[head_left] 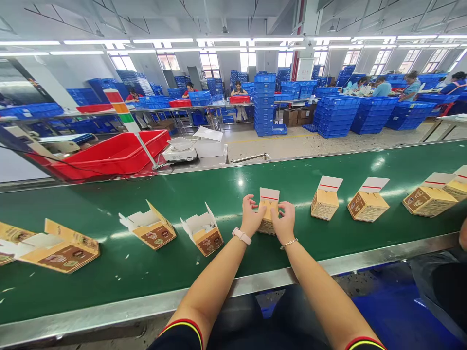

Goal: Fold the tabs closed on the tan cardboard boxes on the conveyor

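Observation:
A small yellow-brown carton (268,224) stands on the green conveyor belt (226,184) in front of me. Its white top flap with a red strip is raised at the far side. My left hand (251,214) presses on the carton's left side and top, fingers curled. On the opposite side, my right hand (284,217) presses with thumb and fingers against the carton. To the left, an open carton (207,239) has its flaps up and something whitish inside. On the right sits another carton (324,204) with its top folded in and its red-striped flap raised.
More open cartons (156,234) lie along the belt at left; several cartons (368,206) with raised striped flaps stand at right. Beyond the belt are a red bin (116,150), a scale (180,150), a signal light (122,109) and stacked blue crates (264,104). People sit at far tables.

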Action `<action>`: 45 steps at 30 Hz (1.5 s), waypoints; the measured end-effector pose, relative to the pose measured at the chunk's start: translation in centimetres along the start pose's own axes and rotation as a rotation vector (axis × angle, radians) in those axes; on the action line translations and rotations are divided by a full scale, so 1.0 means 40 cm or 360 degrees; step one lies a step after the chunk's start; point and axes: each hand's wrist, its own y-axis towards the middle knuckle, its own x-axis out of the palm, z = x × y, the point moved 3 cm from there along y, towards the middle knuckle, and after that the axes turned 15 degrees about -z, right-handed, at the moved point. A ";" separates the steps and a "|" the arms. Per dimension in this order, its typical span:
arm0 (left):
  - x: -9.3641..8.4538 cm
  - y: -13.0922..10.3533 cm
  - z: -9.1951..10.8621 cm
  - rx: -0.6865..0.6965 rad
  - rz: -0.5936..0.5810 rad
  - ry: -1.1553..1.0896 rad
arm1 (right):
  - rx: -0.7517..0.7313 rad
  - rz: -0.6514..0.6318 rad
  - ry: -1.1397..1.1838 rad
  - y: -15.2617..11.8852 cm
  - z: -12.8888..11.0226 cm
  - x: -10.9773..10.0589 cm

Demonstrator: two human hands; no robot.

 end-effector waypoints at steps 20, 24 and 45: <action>-0.024 -0.135 0.060 0.0342 -0.0147 -0.0014 | -0.0070 0.0644 0.0077 -0.085 -0.032 -0.108; -0.146 -0.245 0.038 0.1068 0.0604 0.0284 | -0.0747 0.0227 -0.0305 -0.157 -0.095 -0.037; -0.135 -0.146 -0.022 0.0318 0.0174 -0.0090 | -0.0864 -0.0542 -0.0273 -0.079 -0.077 0.091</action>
